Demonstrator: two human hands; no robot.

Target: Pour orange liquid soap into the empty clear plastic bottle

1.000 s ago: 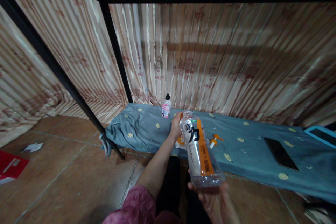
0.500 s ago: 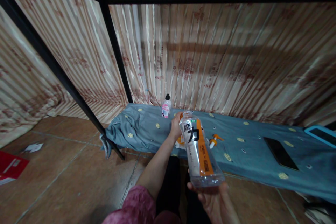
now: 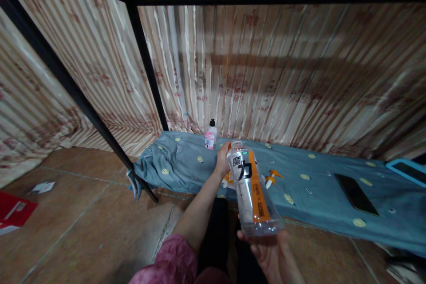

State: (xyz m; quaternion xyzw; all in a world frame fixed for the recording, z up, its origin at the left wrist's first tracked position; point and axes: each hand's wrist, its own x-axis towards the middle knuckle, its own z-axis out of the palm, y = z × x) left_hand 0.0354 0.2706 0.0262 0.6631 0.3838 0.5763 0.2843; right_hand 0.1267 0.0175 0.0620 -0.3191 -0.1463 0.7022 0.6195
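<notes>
A clear plastic bottle (image 3: 246,186) with an orange and silver label is tilted in front of me, its uncapped mouth pointing away. My right hand (image 3: 268,250) grips its base from below, thumb on the right side and fingers on the left. Beside the bottle's shoulder is my left hand (image 3: 223,159), closed against it, most of its fingers hidden behind the plastic. A small orange bit shows at those fingertips; I cannot make out what it is. On the bed behind lie an orange pump head (image 3: 273,177) and a partly covered orange-and-white item (image 3: 229,178).
A small pink-labelled bottle with a black cap (image 3: 211,135) stands at the back of the blue bedding (image 3: 179,164). Rightward lie a black phone (image 3: 356,194) and a blue-framed device (image 3: 408,172). Black bed posts (image 3: 146,62) rise at left; a red box (image 3: 15,211) rests on the floor.
The bottle has shifted very slightly in my hands. Both hands keep nearly the same places, and nothing else has visibly moved.
</notes>
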